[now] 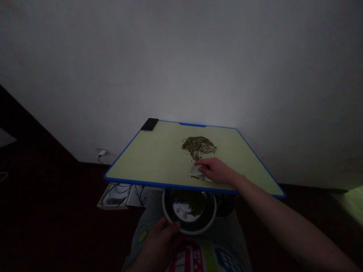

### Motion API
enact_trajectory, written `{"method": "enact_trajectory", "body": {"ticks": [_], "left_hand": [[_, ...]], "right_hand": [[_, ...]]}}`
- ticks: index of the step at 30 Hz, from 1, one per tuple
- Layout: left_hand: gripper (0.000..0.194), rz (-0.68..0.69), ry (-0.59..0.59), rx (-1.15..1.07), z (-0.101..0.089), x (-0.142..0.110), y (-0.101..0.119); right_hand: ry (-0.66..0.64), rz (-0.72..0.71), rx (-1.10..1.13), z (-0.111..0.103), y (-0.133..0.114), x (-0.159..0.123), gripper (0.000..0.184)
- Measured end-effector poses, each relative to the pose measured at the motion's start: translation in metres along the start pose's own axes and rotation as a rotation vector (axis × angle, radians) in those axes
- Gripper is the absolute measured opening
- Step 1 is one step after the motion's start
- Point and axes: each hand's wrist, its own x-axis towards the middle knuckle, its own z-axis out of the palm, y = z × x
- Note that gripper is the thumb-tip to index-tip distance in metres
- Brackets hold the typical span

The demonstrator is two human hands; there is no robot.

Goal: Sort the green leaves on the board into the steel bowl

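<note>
My right hand (214, 170) is closed on a thin whitish card (195, 172), which it holds against the tabletop close to the front edge. A few small green-brown beans (194, 177) lie at the card's lower edge. Beyond it, a pile of the same bean-like grains (198, 145) is spread on the table. My left hand (164, 232) grips the near-left rim of a round metal bowl (210, 223), thumb over the rim. The bowl is just below the table's front edge, over my lap, with some of the grains inside.
The pale yellow-green table (136, 162) has a raised blue edge and stands against the wall (181, 60). A dark phone or tablet (149, 124) lies at its far left corner. Below on the left are a white tray with cables (115, 196) and a plugged-in charger (102, 152).
</note>
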Motion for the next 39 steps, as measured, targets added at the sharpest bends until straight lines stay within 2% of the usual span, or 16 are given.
{"method": "enact_trajectory", "body": {"ticks": [12, 17, 23, 28, 33, 39], "left_hand": [[0.019, -0.008, -0.001, -0.001, 0.013, -0.01, 0.01], [0.024, -0.022, -0.012, -0.008, 0.011, -0.007, 0.01], [0.02, -0.004, -0.027, 0.0, 0.007, -0.004, 0.008], [0.018, 0.016, -0.018, -0.005, 0.006, -0.003, 0.007], [0.02, 0.015, -0.031, -0.036, 0.004, -0.003, 0.005], [0.018, 0.027, -0.037, -0.011, 0.003, -0.004, 0.003]], "right_hand": [[-0.034, -0.063, 0.085, 0.011, -0.019, -0.008, 0.033], [-0.078, -0.075, 0.073, 0.017, -0.033, -0.011, 0.033], [-0.088, -0.158, 0.085, 0.02, -0.047, -0.014, 0.032], [0.052, -0.016, 0.12, 0.013, -0.032, -0.013, 0.034], [0.138, 0.148, -0.052, -0.002, -0.014, -0.017, 0.036], [0.182, 0.222, -0.145, -0.008, -0.002, -0.023, 0.037]]}}
